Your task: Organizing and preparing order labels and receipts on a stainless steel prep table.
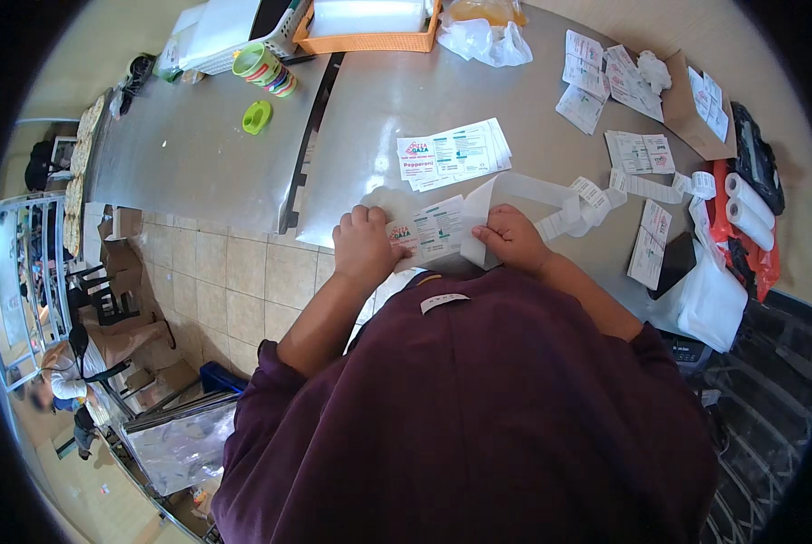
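Observation:
My left hand grips the left edge of a printed paper label at the table's near edge. The fingers of my right hand pinch a pale backing strip at the label's right side. From there the strip loops to the right, towards a trail of small white stickers that ends in a small roll. Just beyond my hands lies a fanned stack of printed labels. What lies under my fingers is hidden.
Label stacks and a cardboard box stand at the right, by plastic rolls and white bags. An orange basket, a green patterned cup and its lid are farther back. A person is far left.

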`<action>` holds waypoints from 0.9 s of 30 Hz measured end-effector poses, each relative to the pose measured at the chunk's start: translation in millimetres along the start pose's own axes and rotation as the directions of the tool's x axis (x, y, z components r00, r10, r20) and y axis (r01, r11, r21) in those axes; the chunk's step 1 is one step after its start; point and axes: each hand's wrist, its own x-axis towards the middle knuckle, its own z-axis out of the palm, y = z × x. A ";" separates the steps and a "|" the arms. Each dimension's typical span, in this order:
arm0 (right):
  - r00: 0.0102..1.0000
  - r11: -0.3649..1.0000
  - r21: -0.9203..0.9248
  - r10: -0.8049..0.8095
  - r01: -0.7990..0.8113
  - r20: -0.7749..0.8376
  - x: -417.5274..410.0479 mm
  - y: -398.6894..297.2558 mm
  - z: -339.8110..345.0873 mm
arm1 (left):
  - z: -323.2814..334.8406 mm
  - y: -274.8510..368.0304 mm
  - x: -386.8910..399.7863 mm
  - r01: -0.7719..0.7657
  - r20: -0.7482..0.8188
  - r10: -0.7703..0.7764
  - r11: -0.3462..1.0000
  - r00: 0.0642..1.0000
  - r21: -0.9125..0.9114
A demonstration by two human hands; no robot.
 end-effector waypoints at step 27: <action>0.790 0.463 0.793 0.611 -0.395 0.036 1.5 -23.6 -29.4 | 13.2 48.4 96.2 0.243 -0.424 -0.287 0.958 0.859 -0.154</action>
